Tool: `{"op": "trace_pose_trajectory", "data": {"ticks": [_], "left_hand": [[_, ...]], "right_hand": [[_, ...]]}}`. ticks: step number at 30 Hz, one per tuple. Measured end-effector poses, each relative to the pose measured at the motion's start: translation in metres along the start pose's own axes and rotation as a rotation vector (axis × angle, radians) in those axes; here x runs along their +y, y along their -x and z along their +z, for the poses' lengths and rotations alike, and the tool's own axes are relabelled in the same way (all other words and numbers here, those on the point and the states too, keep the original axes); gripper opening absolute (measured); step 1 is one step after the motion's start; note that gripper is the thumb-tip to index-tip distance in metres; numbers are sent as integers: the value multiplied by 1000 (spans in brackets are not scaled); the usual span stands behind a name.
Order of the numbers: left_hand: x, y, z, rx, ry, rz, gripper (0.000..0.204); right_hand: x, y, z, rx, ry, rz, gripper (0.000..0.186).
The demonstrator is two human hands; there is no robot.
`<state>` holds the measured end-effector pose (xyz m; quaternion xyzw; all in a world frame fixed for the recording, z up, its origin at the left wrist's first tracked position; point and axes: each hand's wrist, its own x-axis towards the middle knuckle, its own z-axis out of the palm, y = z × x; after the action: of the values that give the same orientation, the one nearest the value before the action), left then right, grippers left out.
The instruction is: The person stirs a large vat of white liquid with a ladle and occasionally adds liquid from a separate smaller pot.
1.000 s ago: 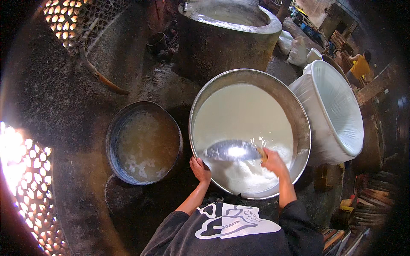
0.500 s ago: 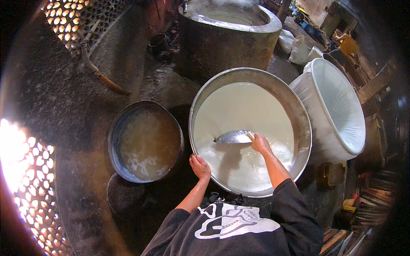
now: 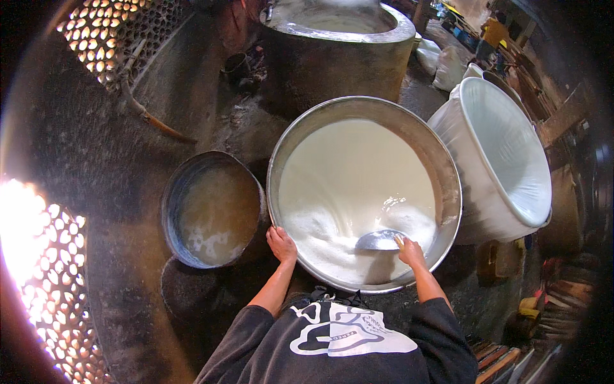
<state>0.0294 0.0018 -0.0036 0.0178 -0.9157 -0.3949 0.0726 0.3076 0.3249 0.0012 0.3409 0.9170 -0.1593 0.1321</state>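
Note:
A wide round metal vat (image 3: 449,195) stands before me, holding a milky white liquid (image 3: 358,169) with froth along its near side. My right hand (image 3: 412,251) grips a shiny metal scoop (image 3: 377,240) at its right end, low in the liquid near the vat's near right wall. How deep the scoop sits under the surface is hard to see. On the near left, my left hand (image 3: 281,244) is closed over the vat's rim.
A dark round tub (image 3: 167,214) of cloudy brownish liquid stands left of the vat. To the right leans a large cloth-lined container (image 3: 480,150). Beyond is a steaming round stove-like vat (image 3: 332,70). Sacks (image 3: 451,67) and a person (image 3: 492,33) are at the far right.
My right hand has drawn the scoop from the middle of the vat toward me and slightly right. My left hand stays on the rim. A person has come into view far right.

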Motion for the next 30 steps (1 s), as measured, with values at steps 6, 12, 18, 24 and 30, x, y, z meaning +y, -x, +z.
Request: {"op": "trace_pose_trajectory", "data": {"ticks": [6, 12, 18, 24, 30], "left_hand": [[-2, -2, 1, -6, -21, 11, 42], [-4, -3, 0, -3, -41, 21, 42], [9, -2, -5, -17, -17, 11, 42], [3, -4, -4, -22, -86, -13, 41], [-3, -3, 0, -39, -61, -18, 41]], "right_hand": [[38, 51, -84, -13, -131, 61, 42], [47, 54, -185, 119, -298, 77, 48], [46, -34, -150, 596, -256, 83, 42], [46, -98, -64, 353, -398, 140, 39], [4, -82, 25, 211, -492, 106, 32]]}}
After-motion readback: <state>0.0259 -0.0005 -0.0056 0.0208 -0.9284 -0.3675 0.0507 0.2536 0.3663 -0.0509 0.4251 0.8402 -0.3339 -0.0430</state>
